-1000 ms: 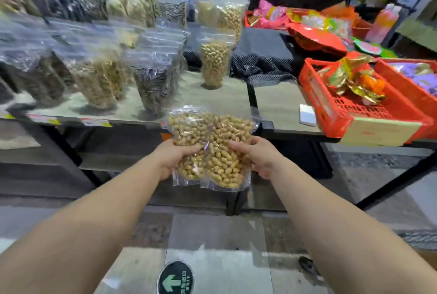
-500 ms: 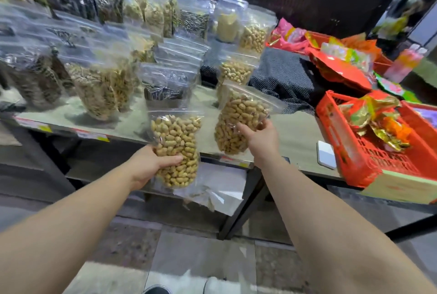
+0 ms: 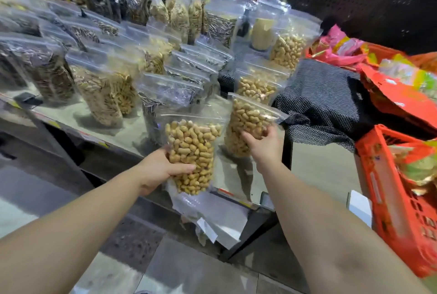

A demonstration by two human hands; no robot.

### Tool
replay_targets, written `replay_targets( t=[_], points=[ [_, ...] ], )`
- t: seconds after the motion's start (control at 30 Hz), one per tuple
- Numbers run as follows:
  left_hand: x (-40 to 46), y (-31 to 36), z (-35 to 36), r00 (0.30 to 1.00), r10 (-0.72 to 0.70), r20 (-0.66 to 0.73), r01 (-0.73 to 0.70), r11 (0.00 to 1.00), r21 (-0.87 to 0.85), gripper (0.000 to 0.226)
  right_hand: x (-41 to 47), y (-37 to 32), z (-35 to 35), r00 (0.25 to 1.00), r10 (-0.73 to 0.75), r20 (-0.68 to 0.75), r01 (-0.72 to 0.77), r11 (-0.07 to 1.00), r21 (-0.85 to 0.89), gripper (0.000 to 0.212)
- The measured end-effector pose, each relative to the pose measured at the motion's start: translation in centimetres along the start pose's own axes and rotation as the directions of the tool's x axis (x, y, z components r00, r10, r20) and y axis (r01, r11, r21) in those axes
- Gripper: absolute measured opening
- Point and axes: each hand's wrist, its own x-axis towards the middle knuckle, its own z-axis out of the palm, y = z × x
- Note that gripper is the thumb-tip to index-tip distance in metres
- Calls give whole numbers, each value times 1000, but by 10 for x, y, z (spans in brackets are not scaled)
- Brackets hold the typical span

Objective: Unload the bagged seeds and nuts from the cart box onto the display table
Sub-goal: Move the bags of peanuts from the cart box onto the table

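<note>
My left hand [image 3: 163,168] grips a clear zip bag of peanuts in the shell [image 3: 192,152], held upright over the front edge of the display table [image 3: 132,128]. My right hand [image 3: 262,147] holds a second peanut bag [image 3: 246,123] by its lower side, tilted a little, with its bottom at or just above the table top. Behind it stand two more peanut bags [image 3: 255,88]. The cart box is not in view.
Rows of clear bags of seeds and nuts [image 3: 99,90] fill the table's left and back. A dark dotted cloth [image 3: 326,102] lies to the right. Orange crates [image 3: 397,189] with bright wrapped goods stand at the right. Empty plastic bags [image 3: 212,218] hang below the table edge.
Both hands have moved forward from the aisle to the table. The two bags, held together a second ago, are now apart, and the right one has reached the table top.
</note>
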Motion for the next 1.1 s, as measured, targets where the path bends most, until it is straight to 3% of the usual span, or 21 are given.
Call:
replay_targets(
  t=[0.17,0.37,0.53,0.63,0.87,0.93,1.0,1.03,1.1],
  points=[
    [9,-4,7,999,-10,-54,10,1000,8,121,26,7,-1,987,49,156,-33,994,-106,65],
    [16,-5,11,996,-18,-83,19,1000,5,117,44,4,11,989,13,149,8,990,-138,61],
    [18,-6,10,995,-34,-89,35,999,19,102,51,4,13,987,7,158,16,990,-142,61],
    [20,-6,11,994,-50,-101,53,998,25,80,48,6,12,987,6,160,16,990,-139,64],
    [27,8,28,996,-79,-47,82,995,54,59,35,-1,-11,984,31,174,-16,996,-84,94],
    [32,11,33,997,-76,-33,79,990,114,80,30,-2,-24,994,61,94,-48,990,-136,78],
    [41,11,35,997,-76,-20,78,986,147,98,24,1,-35,996,83,13,-78,975,-207,46],
    [45,11,37,997,-79,-20,81,986,148,96,20,4,-40,992,96,79,-77,972,-220,38],
    [50,17,45,996,-92,-10,92,981,170,96,9,10,-45,901,122,417,-34,977,-211,49]
  ],
)
